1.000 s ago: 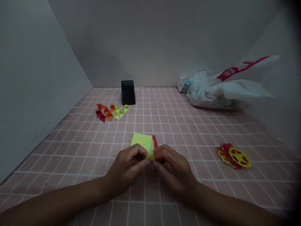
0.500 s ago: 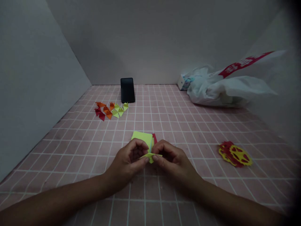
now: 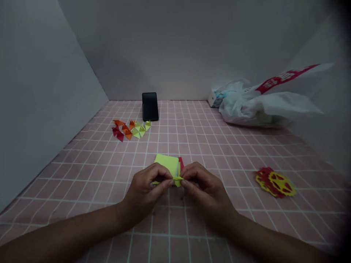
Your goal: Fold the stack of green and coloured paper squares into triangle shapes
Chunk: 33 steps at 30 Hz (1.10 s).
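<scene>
A yellow paper (image 3: 177, 179) is pinched between left hand (image 3: 145, 191) and right hand (image 3: 204, 190), partly folded; beyond it, folded triangles (image 3: 130, 129) lie finished, a paper stack (image 3: 167, 162) unused.

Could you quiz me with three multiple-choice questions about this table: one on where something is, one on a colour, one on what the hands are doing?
1. Where does the black phone stand?
A. at the far edge by the back wall
B. beside the white plastic bag
C. under the hands

2. What colour is the small folded paper that the hands hold?
A. blue
B. yellow-green
C. white

3. How do the left hand and right hand stand?
A. flat on the table
B. both pinching the paper
C. one hand lifted away

Answers: 1 A, the phone stands upright near the wall, behind the little folded triangles. 2 B, it matches the top sheet of the paper stack. 3 B, fingers of both hands meet on the piece.
</scene>
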Each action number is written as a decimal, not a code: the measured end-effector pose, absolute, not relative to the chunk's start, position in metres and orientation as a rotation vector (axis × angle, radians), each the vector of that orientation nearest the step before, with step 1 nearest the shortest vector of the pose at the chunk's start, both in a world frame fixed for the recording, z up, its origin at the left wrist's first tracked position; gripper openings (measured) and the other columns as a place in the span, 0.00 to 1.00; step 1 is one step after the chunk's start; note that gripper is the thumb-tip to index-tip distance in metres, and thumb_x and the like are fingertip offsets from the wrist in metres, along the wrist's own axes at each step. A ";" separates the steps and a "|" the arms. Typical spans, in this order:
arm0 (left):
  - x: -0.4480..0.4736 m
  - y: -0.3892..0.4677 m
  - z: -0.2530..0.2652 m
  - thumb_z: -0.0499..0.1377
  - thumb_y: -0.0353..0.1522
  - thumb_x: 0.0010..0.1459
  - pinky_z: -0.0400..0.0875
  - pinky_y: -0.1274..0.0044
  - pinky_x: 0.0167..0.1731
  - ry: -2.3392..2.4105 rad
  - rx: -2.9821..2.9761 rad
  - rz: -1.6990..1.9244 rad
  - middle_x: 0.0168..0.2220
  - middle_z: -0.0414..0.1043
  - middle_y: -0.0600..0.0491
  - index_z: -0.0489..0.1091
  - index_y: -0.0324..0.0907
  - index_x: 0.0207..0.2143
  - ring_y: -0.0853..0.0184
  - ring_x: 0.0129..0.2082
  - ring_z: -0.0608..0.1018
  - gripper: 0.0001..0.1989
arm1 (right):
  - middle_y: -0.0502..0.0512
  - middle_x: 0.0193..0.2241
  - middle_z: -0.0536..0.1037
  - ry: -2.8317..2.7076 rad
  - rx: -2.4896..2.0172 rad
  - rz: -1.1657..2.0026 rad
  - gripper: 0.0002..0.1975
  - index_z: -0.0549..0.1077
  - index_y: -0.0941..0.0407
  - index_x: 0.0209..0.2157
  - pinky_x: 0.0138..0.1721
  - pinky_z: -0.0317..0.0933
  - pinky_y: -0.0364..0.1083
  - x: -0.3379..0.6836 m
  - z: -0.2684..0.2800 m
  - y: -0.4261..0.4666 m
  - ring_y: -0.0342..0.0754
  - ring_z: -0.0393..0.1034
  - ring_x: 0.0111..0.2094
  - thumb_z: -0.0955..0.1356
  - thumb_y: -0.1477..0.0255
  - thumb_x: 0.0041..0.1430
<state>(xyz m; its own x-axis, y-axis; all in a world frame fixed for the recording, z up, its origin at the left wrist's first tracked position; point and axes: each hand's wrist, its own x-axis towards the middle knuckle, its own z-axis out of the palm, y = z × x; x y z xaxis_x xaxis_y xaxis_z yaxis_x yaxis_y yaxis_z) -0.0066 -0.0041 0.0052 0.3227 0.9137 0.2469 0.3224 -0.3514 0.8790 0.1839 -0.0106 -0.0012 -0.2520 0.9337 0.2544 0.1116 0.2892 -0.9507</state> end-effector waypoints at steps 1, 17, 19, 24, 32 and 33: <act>-0.007 -0.004 0.005 0.60 0.24 0.57 0.67 0.78 0.33 1.084 1.821 1.010 0.30 0.72 0.54 0.71 0.39 0.30 0.69 0.31 0.74 0.03 | 0.52 0.30 0.70 -1.616 -0.979 1.080 0.05 0.71 0.56 0.29 0.35 0.59 0.47 0.184 -0.001 -0.011 0.48 0.66 0.34 0.67 0.75 0.60; -0.006 -0.003 0.007 0.63 0.26 0.53 0.68 0.80 0.29 1.111 1.638 0.996 0.28 0.69 0.58 0.69 0.42 0.36 0.71 0.28 0.73 0.08 | 0.52 0.30 0.68 -1.686 -0.983 1.026 0.06 0.69 0.56 0.32 0.34 0.57 0.46 0.186 -0.001 -0.011 0.46 0.64 0.33 0.63 0.77 0.63; -0.006 -0.002 0.008 0.63 0.26 0.54 0.69 0.79 0.31 1.080 1.756 0.947 0.31 0.70 0.55 0.70 0.41 0.39 0.70 0.30 0.74 0.10 | 0.52 0.32 0.68 -1.783 -0.953 0.966 0.06 0.68 0.56 0.32 0.37 0.58 0.47 0.185 -0.002 -0.011 0.47 0.64 0.35 0.63 0.79 0.62; -0.005 -0.001 0.010 0.59 0.26 0.57 0.65 0.77 0.33 0.997 1.883 0.833 0.27 0.71 0.54 0.71 0.39 0.27 0.69 0.30 0.73 0.05 | 0.52 0.32 0.69 -1.855 -0.906 0.987 0.06 0.66 0.55 0.31 0.37 0.58 0.46 0.184 -0.002 -0.013 0.47 0.64 0.36 0.63 0.78 0.63; -0.002 -0.001 0.005 0.61 0.34 0.56 0.64 0.79 0.30 1.013 1.113 0.808 0.25 0.69 0.57 0.66 0.40 0.30 0.71 0.26 0.71 0.07 | 0.50 0.31 0.70 -1.572 -1.032 1.269 0.05 0.68 0.55 0.35 0.36 0.59 0.44 0.184 -0.001 -0.012 0.45 0.65 0.33 0.62 0.73 0.64; -0.001 -0.001 0.003 0.61 0.34 0.55 0.64 0.79 0.31 0.990 1.072 0.809 0.26 0.70 0.57 0.66 0.40 0.31 0.71 0.27 0.71 0.07 | 0.50 0.31 0.70 -1.572 -1.031 1.272 0.03 0.68 0.55 0.35 0.36 0.59 0.44 0.184 -0.001 -0.012 0.45 0.66 0.33 0.63 0.74 0.63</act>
